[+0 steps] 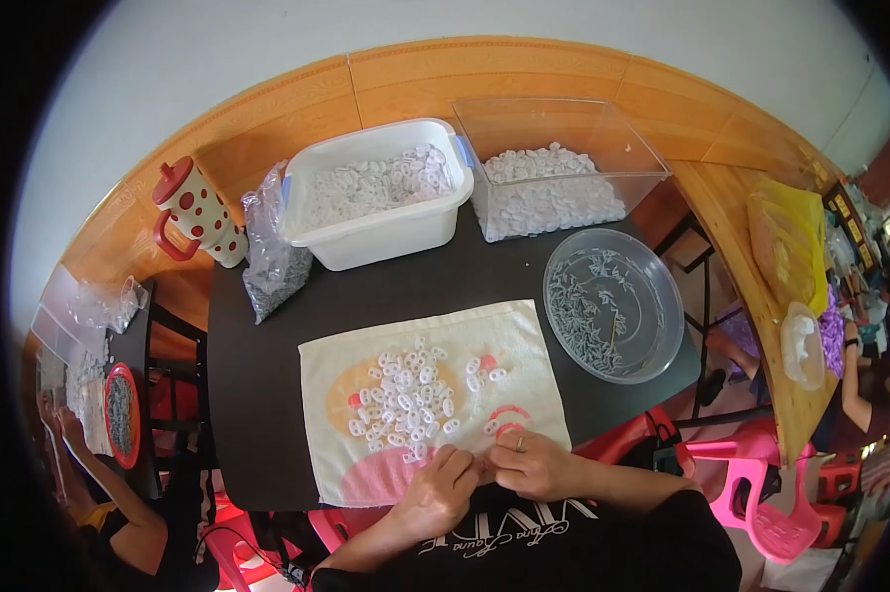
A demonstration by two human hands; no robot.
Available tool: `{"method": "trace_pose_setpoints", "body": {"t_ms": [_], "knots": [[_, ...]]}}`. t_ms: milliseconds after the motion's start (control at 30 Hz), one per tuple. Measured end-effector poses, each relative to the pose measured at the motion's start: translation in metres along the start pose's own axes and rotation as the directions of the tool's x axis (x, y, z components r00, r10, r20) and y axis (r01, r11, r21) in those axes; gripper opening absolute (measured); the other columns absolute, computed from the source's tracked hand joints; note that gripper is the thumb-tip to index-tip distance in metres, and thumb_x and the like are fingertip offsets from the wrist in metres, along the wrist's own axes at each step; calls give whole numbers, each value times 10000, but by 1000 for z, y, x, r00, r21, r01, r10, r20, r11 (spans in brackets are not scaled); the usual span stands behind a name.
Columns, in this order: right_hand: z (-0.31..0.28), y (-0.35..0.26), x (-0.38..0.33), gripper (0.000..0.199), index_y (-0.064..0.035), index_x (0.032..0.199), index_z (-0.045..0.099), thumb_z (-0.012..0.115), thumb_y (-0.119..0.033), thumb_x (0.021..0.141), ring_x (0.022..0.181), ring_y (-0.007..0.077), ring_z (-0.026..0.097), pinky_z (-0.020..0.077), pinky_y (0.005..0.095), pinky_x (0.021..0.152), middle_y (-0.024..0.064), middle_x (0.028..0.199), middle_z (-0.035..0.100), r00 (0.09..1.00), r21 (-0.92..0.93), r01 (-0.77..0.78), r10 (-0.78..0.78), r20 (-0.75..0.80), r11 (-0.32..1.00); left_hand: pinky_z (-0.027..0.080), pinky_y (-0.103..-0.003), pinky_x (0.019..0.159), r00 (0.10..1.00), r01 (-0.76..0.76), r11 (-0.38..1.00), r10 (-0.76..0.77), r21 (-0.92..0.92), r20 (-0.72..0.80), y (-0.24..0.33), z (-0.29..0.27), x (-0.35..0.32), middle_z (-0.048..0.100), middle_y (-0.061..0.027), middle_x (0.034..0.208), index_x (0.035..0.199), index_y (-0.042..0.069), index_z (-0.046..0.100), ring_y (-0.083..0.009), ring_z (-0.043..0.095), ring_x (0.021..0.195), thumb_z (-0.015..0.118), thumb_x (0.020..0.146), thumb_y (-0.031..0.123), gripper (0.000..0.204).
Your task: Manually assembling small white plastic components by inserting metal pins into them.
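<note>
My left hand [439, 490] and my right hand [532, 465] meet at the near edge of a cream towel [317, 395]. Both have their fingers closed in a pinch, tip to tip; whatever lies between them is hidden or too small to name. Just beyond, a loose pile of small white plastic pieces with holes [405, 395] covers the towel's middle. A few more white pieces [479, 375] lie apart to the right of the pile. A round clear tray [665, 331] at the right holds many small grey screw-like parts [580, 331].
Along the back stand a white tub [356, 249] and a clear box [573, 113], both holding white pieces. A bag of grey parts [275, 261] and a red-dotted tumbler [200, 212] stand at left. Other people [134, 523] sit nearby; a pink stool [750, 483] is at right.
</note>
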State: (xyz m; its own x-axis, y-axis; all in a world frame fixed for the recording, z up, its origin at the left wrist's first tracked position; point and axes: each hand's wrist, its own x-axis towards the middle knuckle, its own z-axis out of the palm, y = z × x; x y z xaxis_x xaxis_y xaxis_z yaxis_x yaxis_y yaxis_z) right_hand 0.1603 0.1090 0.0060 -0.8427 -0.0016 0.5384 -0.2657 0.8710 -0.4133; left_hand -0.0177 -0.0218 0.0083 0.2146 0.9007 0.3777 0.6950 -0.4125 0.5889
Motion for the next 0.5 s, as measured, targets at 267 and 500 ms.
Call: {"method": "trace_pose_setpoints", "body": {"t_ms": [267, 500], "knots": [[6, 11, 2, 105, 6, 814, 588, 627, 70, 741, 771, 330, 579, 488, 388, 710, 141, 858, 548, 974, 251, -161, 194, -113, 955, 520, -409, 714, 983, 76, 995, -85, -59, -163, -4, 9, 0, 579, -166, 928, 1032, -51, 625, -351, 592, 828, 663, 710, -71, 325], [-9, -4, 18, 36, 14, 924, 653, 649, 48, 913, 732, 17, 563, 449, 185, 644, -10, 839, 644, 654, 809, -506, 745, 134, 298, 506, -294, 588, 889, 189, 933, -295, -307, -351, 11, 8, 18, 628, -124, 927, 1161, -26, 657, -187, 627, 701, 745, 762, -98, 415]]}}
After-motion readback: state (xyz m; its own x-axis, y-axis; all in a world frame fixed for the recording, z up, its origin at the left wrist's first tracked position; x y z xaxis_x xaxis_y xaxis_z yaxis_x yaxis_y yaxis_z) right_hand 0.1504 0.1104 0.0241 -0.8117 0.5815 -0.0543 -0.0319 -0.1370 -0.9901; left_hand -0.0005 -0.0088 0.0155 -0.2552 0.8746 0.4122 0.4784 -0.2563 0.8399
